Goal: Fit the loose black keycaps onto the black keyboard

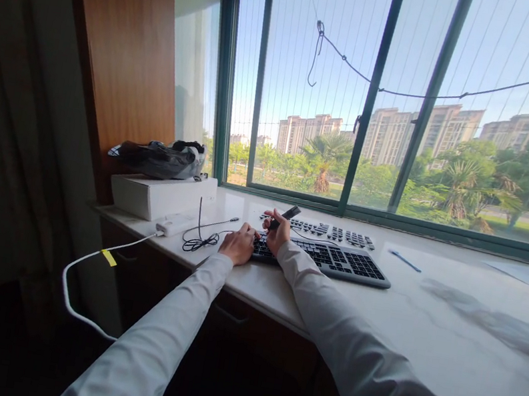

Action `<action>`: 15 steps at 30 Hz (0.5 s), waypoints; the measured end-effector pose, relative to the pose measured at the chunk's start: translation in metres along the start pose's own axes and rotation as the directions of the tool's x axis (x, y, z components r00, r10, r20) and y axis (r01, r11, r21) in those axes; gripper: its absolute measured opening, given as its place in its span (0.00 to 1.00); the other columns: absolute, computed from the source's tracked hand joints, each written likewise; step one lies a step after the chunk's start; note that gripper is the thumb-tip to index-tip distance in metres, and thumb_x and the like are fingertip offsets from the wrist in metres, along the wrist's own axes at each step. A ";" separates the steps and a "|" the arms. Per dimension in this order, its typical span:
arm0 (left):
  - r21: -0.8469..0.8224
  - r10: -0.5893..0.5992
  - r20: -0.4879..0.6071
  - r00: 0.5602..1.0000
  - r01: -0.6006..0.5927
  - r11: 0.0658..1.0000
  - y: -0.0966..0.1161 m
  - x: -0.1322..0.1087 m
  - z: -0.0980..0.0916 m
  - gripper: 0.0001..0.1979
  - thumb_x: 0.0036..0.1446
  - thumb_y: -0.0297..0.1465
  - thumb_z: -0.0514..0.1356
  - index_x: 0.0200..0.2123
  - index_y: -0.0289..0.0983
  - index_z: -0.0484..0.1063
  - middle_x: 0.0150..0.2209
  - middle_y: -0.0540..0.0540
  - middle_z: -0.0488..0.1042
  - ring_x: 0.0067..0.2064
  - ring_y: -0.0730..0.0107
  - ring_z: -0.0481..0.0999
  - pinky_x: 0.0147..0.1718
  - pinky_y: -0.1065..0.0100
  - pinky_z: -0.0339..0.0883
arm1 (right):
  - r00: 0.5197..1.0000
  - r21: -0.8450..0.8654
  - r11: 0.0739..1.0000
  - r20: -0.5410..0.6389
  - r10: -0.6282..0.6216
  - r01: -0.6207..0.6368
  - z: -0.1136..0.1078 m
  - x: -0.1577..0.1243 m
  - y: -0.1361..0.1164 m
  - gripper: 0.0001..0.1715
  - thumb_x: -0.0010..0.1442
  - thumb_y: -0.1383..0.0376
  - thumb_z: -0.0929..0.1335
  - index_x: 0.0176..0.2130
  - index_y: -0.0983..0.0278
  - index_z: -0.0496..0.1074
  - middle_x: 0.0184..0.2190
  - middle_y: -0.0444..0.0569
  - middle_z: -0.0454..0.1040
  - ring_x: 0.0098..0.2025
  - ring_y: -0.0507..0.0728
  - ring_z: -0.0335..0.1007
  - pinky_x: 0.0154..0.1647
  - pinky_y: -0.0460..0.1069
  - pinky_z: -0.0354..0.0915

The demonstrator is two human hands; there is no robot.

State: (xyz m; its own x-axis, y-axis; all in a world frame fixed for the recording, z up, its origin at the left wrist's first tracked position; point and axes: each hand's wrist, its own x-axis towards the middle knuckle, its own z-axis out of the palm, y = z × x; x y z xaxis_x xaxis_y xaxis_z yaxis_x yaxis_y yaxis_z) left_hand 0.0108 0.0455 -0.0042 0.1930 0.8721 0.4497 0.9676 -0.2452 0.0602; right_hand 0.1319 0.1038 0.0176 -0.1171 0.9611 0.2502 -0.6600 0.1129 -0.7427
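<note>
A black keyboard (345, 263) lies on the pale desktop. My left hand (238, 243) is at its left end, fingers bent over the corner and closed against it; the fingertips are partly hidden. Over the left part of the keyboard, my right hand (278, 233) is closed around a small black brush (291, 212), whose flat, wider end points up and to the right. Just behind the keyboard, several loose dark keycaps (352, 238) lie in rows. The keyboard's left part is mostly covered by my hands.
On the left stand a white box (163, 195) with a dark plastic-wrapped bundle (162, 157) on top, a white power strip (175, 224) and a coiled black cable (201, 241). To the right lie a blue pen-like stick (405, 260) and a clear plastic bag (493, 317). Windows line the back.
</note>
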 end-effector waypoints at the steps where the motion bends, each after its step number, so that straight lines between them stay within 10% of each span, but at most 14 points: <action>1: 0.001 -0.001 0.001 1.000 0.001 1.000 0.000 0.000 0.000 0.17 0.65 0.31 0.43 0.49 0.44 0.68 0.50 0.44 0.66 0.43 0.60 0.75 0.43 0.58 0.67 | 1.000 0.030 0.999 -0.007 0.017 -0.016 0.000 0.000 -0.001 0.15 0.56 0.56 0.67 0.30 0.66 0.71 0.16 0.40 0.57 0.18 0.48 0.53 0.20 0.47 0.47; 15: -0.035 -0.032 0.040 0.999 0.033 0.999 0.001 0.001 -0.002 0.18 0.62 0.27 0.45 0.50 0.44 0.69 0.52 0.44 0.66 0.46 0.61 0.74 0.44 0.60 0.66 | 0.990 -0.067 0.994 -0.118 0.083 -0.091 0.006 0.017 0.011 0.13 0.59 0.63 0.64 0.25 0.62 0.58 0.15 0.37 0.53 0.17 0.47 0.48 0.19 0.45 0.46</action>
State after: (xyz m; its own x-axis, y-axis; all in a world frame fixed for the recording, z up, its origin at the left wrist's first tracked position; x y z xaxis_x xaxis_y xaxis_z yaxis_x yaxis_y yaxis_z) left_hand 0.0121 0.0449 -0.0018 0.1683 0.8956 0.4118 0.9672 -0.2307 0.1066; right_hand 0.1183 0.1202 0.0174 -0.0828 0.9902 0.1125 -0.5950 0.0415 -0.8027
